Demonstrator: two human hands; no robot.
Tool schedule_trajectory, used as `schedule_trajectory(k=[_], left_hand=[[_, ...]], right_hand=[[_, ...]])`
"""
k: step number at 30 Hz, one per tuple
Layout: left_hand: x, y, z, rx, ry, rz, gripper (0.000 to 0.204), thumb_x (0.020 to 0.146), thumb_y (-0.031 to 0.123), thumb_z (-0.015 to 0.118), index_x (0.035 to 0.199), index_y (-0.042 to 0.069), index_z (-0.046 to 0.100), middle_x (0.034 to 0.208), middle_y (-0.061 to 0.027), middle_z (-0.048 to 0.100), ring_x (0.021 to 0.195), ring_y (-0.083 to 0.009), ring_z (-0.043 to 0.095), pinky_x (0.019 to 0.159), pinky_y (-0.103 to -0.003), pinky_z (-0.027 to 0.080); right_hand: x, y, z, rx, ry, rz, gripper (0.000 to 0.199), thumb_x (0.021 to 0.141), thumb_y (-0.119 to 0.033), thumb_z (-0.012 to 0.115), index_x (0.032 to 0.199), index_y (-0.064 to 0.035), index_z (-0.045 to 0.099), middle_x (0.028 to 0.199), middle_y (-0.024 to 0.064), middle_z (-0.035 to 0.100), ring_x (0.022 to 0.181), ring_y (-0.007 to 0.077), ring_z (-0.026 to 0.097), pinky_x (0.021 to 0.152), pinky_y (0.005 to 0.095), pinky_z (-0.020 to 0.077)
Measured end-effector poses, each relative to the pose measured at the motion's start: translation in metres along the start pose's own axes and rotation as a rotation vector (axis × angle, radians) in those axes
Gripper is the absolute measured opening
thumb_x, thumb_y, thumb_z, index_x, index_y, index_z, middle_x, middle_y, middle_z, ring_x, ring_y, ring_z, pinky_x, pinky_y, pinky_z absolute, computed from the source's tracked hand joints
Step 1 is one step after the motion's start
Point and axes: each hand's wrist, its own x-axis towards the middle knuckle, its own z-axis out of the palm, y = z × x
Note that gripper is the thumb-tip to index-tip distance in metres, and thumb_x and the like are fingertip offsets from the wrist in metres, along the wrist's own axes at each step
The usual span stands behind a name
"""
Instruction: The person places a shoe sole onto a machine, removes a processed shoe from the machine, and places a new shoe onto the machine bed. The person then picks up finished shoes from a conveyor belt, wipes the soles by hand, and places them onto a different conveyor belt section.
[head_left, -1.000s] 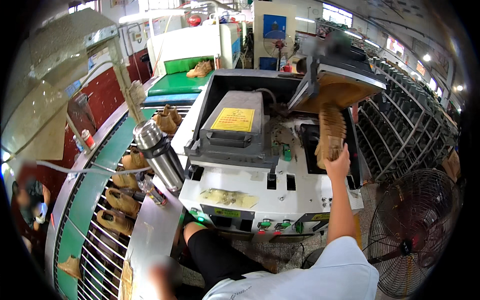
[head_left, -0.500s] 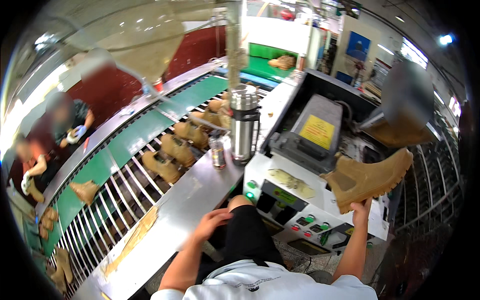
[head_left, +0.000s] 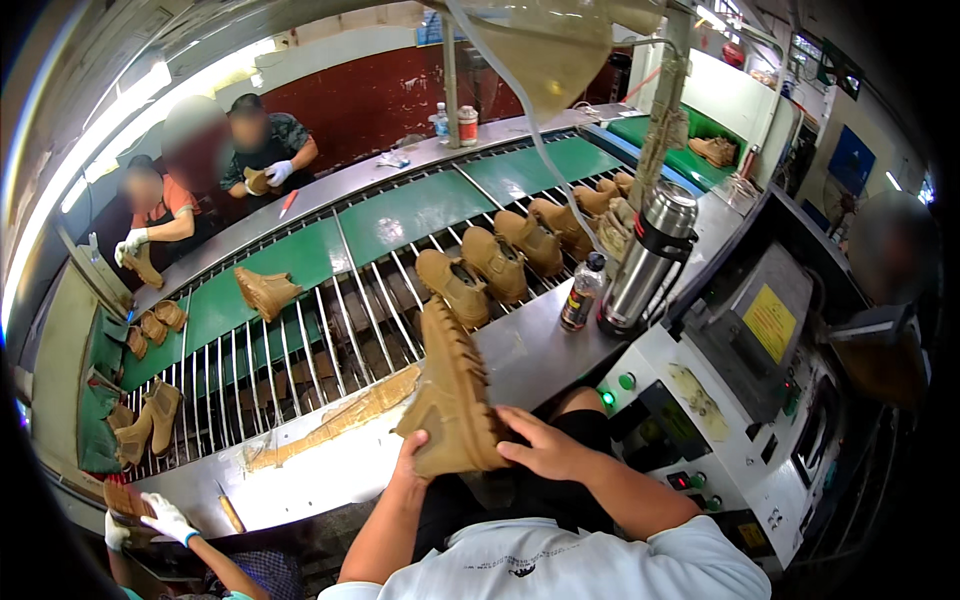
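Observation:
A tan ankle boot [head_left: 450, 410] with a lugged sole stands on end in front of me, its toe pointing up and the sole facing right. My left hand [head_left: 412, 462] is closed round its upper, with the thumb on the near side. At the sole, my right hand [head_left: 545, 447] holds the boot's edge with its fingertips. Beyond the boot, a row of tan shoes [head_left: 492, 264] rests on the roller conveyor [head_left: 370, 315]. How far my left fingers wrap behind the boot is hidden.
A metal ledge [head_left: 330, 470] runs along the conveyor, bearing a steel flask [head_left: 655, 260] and a dark-labelled bottle [head_left: 582, 292]. At right stands a machine with buttons [head_left: 690, 440]. Across the belt two people handle footwear; a co-worker's gloved hands [head_left: 165, 520] hold a shoe at lower left.
My view has turned left. The boot has come from the machine on the right to in front of me, toe up. My left hand, empty before, now grips it too.

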Motion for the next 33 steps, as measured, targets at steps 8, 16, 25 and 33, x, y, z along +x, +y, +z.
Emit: schedule_trajectory(k=[8, 16, 25, 33], left_hand=[[0.131, 0.186, -0.038, 0.723, 0.437, 0.174, 0.047, 0.073, 0.011, 0.070, 0.115, -0.004, 0.056, 0.105, -0.0164, 0.064, 0.091, -0.0308, 0.065, 0.075, -0.044, 0.056], [0.238, 0.240, -0.082, 1.386, 0.852, 0.029, 0.049, 0.060, 0.030, 0.080, 0.087, -0.009, 0.066, 0.083, -0.0162, 0.068, 0.073, -0.0251, 0.068, 0.067, -0.037, 0.055], [0.237, 0.215, -0.093, 1.359, 0.608, 0.175, 0.067, 0.070, 0.048, 0.076, 0.111, -0.004, 0.062, 0.092, -0.0144, 0.068, 0.072, -0.0200, 0.064, 0.066, -0.033, 0.050], [0.255, 0.347, -0.250, 0.896, 0.849, 0.585, 0.069, 0.080, 0.041, 0.073, 0.131, 0.004, 0.045, 0.112, -0.0100, 0.054, 0.102, -0.0197, 0.051, 0.090, -0.033, 0.040]], right_hand=[[-0.004, 0.031, 0.016, -0.023, 0.120, 0.060, 0.050, 0.085, -0.030, 0.066, 0.126, -0.0037, 0.054, 0.131, 0.0181, 0.050, 0.123, 0.0317, 0.048, 0.104, 0.0372, 0.0377], [-0.050, 0.086, 0.014, -0.011, 0.252, 0.481, 0.041, 0.082, -0.027, 0.069, 0.116, -0.0061, 0.061, 0.118, 0.0121, 0.058, 0.108, 0.0244, 0.058, 0.087, 0.0329, 0.0482], [0.069, 0.105, 0.057, -0.061, 0.234, 0.275, 0.029, 0.079, -0.017, 0.068, 0.105, -0.0048, 0.062, 0.098, 0.0085, 0.063, 0.085, 0.0206, 0.062, 0.076, 0.0318, 0.0492], [0.159, 0.164, 0.103, -0.591, 0.365, -0.013, 0.010, 0.073, -0.016, 0.067, 0.080, -0.0106, 0.061, 0.064, 0.0037, 0.053, 0.061, 0.0277, 0.055, 0.057, 0.0397, 0.0433]])
